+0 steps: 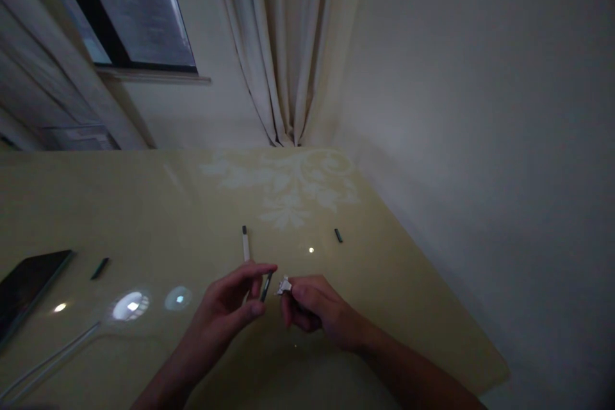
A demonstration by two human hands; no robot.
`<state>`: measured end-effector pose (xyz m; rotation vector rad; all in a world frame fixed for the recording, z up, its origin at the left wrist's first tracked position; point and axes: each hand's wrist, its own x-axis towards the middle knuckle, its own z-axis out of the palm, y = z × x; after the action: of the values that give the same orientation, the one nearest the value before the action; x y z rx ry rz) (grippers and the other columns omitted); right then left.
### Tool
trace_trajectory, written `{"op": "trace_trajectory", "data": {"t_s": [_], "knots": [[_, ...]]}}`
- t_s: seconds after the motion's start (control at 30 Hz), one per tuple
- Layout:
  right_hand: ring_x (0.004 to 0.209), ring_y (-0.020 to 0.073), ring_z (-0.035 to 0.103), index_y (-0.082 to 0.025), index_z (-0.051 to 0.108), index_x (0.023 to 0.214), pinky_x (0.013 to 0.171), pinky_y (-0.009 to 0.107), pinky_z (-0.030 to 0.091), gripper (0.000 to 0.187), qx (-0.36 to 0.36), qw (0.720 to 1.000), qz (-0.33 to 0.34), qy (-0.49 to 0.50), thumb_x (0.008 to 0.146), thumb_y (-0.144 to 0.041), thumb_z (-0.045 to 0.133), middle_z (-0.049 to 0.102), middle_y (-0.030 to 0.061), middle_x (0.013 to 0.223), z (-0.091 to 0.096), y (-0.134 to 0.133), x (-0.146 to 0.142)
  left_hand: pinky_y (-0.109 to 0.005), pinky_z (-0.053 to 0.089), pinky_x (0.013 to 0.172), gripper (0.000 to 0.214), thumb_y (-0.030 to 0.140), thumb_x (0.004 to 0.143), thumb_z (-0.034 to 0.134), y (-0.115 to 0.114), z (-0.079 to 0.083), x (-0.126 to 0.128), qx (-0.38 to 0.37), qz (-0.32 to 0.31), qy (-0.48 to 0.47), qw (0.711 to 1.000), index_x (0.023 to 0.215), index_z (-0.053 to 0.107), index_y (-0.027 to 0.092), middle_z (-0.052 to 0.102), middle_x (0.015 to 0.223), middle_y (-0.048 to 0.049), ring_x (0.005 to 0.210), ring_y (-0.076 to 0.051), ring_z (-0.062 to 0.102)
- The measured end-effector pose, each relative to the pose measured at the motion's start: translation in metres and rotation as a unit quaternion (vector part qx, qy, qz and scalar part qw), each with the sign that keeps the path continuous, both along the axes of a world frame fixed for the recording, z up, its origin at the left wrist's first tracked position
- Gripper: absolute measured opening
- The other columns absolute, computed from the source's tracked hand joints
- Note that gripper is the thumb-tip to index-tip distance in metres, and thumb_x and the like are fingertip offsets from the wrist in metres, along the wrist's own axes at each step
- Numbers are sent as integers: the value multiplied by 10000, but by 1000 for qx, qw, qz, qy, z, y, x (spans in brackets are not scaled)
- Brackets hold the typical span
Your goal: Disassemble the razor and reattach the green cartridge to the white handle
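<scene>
Over the near middle of the table, my left hand (230, 301) pinches a small dark strip with a pale face (266, 287) by its ends, between thumb and forefinger. Just right of it, my right hand (323, 307) grips a small white-and-silver piece (284, 285) of irregular shape; its exact kind is too small to make out. A narrow gap separates the two parts. Beyond my left hand lies a slim white stick with a dark tip (246, 243), its near end hidden behind my fingers.
A short dark piece (338, 235) lies to the right on the glossy yellowish table (384, 282); a similar dark piece (100, 268) lies left. At the left edge are a dark tablet-like slab (33, 285) and a white cable (52, 355). A wall (480, 141) borders the table's right side.
</scene>
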<state>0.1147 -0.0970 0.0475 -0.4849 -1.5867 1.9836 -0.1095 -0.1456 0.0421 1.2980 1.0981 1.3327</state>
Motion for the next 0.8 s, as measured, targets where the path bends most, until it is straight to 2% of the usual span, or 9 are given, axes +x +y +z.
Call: {"op": "trace_trajectory", "data": {"t_s": [0.13, 0.27, 0.47, 0.6, 0.8], "knots": [[500, 84, 315, -136, 666, 816, 489, 239, 235, 560, 5, 1000, 17, 23, 1094, -599, 519, 398, -62, 589, 0, -2, 0, -281, 535, 744, 452, 552, 754, 937, -1, -5, 7, -42, -28, -50, 997, 1134, 888, 314, 694, 831, -29, 785, -196, 653], [527, 87, 331, -152, 639, 805, 521, 245, 256, 545, 16, 1000, 13, 18, 1079, -616, 558, 420, -59, 612, 2, -2, -2, -304, 546, 761, 464, 566, 753, 932, -2, -9, 10, -51, -42, -75, 995, 1127, 889, 295, 723, 836, -42, 796, -212, 658], [512, 86, 307, -166, 615, 795, 509, 250, 241, 561, -20, 1000, 18, 6, 1035, -672, 595, 398, -72, 592, 0, -3, -3, -325, 564, 812, 481, 559, 734, 948, -3, -17, 9, -60, -35, -91, 993, 1141, 883, 309, 790, 980, -72, 895, -246, 706], [486, 84, 287, -176, 598, 777, 486, 244, 222, 570, -42, 999, 15, 8, 1006, -698, 613, 387, -78, 572, -1, -4, -4, -304, 561, 792, 490, 572, 717, 956, -5, -21, 9, -62, -37, -98, 993, 1127, 887, 313, 785, 940, -64, 872, -233, 704], [493, 83, 303, -169, 602, 783, 488, 242, 230, 541, -26, 999, 29, 26, 1053, -637, 584, 394, -71, 581, 0, -5, -4, -291, 565, 795, 479, 559, 713, 963, -7, -21, 9, -66, -31, -103, 992, 1125, 890, 326, 795, 985, -68, 885, -228, 709]]}}
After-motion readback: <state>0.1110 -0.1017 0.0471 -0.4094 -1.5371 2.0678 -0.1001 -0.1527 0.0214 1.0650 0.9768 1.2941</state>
